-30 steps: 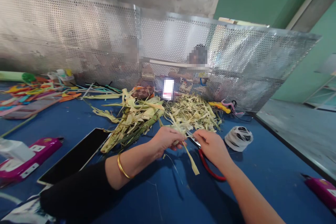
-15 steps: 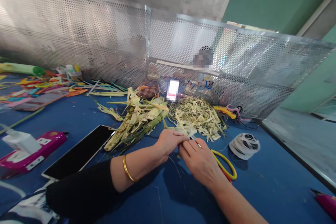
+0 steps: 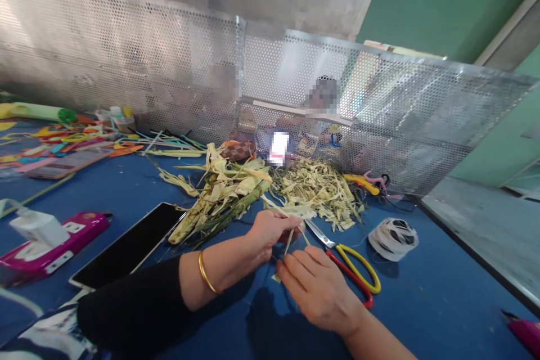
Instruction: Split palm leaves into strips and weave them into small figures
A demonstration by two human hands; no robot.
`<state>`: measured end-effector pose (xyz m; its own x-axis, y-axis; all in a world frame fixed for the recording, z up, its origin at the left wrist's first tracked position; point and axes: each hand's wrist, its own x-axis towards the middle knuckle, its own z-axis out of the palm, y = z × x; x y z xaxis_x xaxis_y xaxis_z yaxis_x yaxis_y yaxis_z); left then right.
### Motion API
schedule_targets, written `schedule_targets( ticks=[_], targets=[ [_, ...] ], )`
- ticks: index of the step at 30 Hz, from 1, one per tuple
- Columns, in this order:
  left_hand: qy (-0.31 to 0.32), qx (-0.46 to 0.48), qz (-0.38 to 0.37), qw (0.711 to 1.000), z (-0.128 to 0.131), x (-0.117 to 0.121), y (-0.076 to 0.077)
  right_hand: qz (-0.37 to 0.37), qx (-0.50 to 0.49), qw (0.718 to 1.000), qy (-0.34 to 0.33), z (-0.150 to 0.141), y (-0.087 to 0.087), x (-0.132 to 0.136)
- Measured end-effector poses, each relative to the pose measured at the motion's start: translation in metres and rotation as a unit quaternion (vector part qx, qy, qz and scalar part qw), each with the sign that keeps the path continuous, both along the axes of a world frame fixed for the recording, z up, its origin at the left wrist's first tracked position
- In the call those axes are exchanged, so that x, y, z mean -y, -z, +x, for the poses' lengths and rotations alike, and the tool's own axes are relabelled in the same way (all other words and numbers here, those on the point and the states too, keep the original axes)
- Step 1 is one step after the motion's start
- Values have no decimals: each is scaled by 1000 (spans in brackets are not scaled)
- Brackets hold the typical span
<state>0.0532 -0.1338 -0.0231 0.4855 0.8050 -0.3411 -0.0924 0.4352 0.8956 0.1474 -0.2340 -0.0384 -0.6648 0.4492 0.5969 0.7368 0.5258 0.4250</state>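
Note:
In the head view my left hand pinches pale strips of corn husk between thumb and fingers; their narrow ends point down toward me. My right hand is just below and to the right, fingers curled together. What its fingertips grip is too fine to make out, though a thin line and a small husk scrap show beside them. Scissors with one yellow and one red handle lie partly open on the blue table, right beside my right hand. A white spool of thread stands farther right.
Husk bundles and a pile of shredded husk lie behind my hands. A black tablet and a magenta power strip are at left. A perforated metal screen borders the table; people sit behind it.
My right hand has moved down toward me, away from my left hand, uncovering the scissors. The husk strips in my left hand now show between the hands.

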Motion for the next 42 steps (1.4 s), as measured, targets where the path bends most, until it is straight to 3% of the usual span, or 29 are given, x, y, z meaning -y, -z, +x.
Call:
schedule_targets(
  ticks=[4,8,11,19,22,26,31,36,42],
  targets=[
    [-5,25,10,1000,0,-4,-1,-16,-76,997,15,5,-4,-2],
    [-3,51,32,998,0,-9,1,-4,-207,965,163,21,-5,-8],
    [4,60,23,998,0,-9,3,-72,-235,946,213,30,-2,-12],
    [30,3,90,995,1,-5,3,-151,-247,942,173,24,-5,-11],
    [28,-19,109,993,-1,-5,0,-161,-301,927,156,27,-9,-10],
    [75,-26,110,991,-3,-5,-4,-128,-384,899,167,41,-4,-15],
    [109,-56,124,985,-5,-1,-4,-208,-381,889,147,48,5,-23],
    [130,-106,163,972,-5,-1,-5,-231,-381,878,174,44,-6,-17],
    [159,-103,169,967,-4,-3,-8,-234,-386,868,205,45,-11,-15]
  ],
)
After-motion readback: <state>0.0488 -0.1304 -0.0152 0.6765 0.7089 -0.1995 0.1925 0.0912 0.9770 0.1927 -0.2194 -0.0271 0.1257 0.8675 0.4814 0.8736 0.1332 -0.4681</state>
